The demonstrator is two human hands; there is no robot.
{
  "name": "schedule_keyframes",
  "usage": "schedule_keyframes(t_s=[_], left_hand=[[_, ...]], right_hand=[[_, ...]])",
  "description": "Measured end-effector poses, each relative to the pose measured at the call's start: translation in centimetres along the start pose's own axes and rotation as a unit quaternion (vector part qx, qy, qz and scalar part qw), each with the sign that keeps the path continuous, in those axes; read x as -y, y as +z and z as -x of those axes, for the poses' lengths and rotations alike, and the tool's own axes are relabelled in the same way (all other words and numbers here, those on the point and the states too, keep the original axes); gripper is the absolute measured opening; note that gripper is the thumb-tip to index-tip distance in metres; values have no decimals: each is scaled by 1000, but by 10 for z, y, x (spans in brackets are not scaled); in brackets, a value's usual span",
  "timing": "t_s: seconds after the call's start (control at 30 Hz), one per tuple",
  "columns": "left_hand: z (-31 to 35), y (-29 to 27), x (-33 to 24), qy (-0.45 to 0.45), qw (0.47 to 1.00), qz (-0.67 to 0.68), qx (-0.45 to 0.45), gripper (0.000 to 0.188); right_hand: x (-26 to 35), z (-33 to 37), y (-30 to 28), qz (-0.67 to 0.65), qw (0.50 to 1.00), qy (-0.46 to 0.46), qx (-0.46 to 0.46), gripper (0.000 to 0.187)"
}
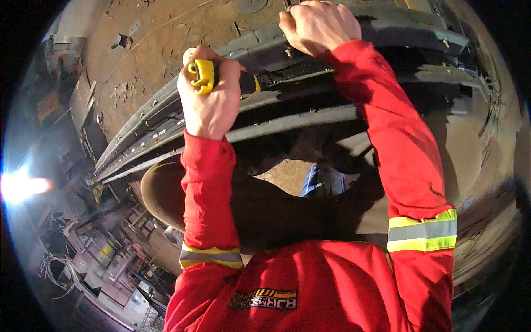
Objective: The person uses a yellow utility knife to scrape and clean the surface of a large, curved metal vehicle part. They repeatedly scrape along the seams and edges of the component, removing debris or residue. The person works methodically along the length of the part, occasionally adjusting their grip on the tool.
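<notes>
A tool with a yellow-and-black handle (204,76) is in my left hand (209,108), whose fingers wrap around it. Its dark part with a yellow band points right, along the curved black strips (276,128); its tip is hard to make out. A pale round piece (189,56) shows beside the knuckles. Farther right, my right hand (323,27) is closed at the picture's top edge, over the farthest strip. Whatever it grips is hidden. Small bolts (288,52) stick up from the strips near it.
Beyond the strips spreads a brown, dusty surface (160,41) with scraps on it. Before me lies a large brown rounded body (160,191) with an opening, where something blue (321,180) shows. A glaring light (22,185), coiled cable (58,271) and metal clutter are at the left.
</notes>
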State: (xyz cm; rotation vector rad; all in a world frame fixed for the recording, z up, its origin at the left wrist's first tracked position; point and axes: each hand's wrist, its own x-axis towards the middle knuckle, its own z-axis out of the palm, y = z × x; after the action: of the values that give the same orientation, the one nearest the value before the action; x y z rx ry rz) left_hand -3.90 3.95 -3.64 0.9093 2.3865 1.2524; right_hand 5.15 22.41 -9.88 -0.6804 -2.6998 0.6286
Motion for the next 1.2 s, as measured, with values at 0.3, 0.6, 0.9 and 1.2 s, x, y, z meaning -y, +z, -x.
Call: schedule_keyframes(t_s=[0.3, 0.6, 0.9, 1.2], left_hand=[[9, -6, -13, -28, 998, 44, 28, 6], [10, -12, -26, -28, 999, -5, 43, 2], [12, -10, -30, -36, 998, -13, 44, 3], [17, -1, -2, -86, 944, 319, -25, 12]], right_hand=[[3, -3, 1, 34, 999, 8, 11, 36], [4, -2, 0, 36, 999, 18, 8, 35], [6, -2, -4, 28, 999, 25, 24, 35], [11, -2, 0, 26, 999, 37, 12, 34]])
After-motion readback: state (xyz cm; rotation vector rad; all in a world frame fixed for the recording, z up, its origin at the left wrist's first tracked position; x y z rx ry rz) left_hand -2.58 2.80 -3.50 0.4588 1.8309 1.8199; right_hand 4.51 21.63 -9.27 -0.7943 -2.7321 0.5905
